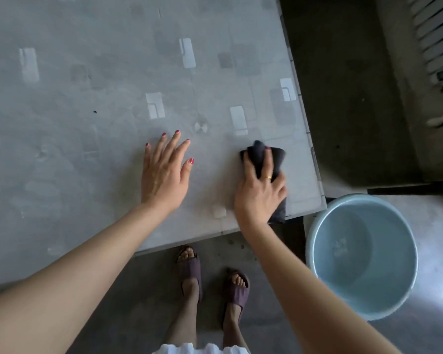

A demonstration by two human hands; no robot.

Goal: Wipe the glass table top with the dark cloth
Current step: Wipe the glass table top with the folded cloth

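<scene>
The glass table top [92, 103] fills the upper left of the head view, grey with pale reflected patches. A dark cloth [258, 155] lies bunched near the table's front right corner. My right hand [260, 190] lies on top of it with fingers spread and curled over the folds, pressing it onto the glass; a tail of cloth hangs past the table's front edge. To the left of the cloth, my left hand [165, 172] rests flat on the glass with its fingers straight and spread, holding nothing.
A light blue bucket [325, 223] stands on the floor just right of the table's corner. My feet in dark sandals [189, 272] are below the front edge. A radiator [435, 34] is at the top right, across a dark strip of floor.
</scene>
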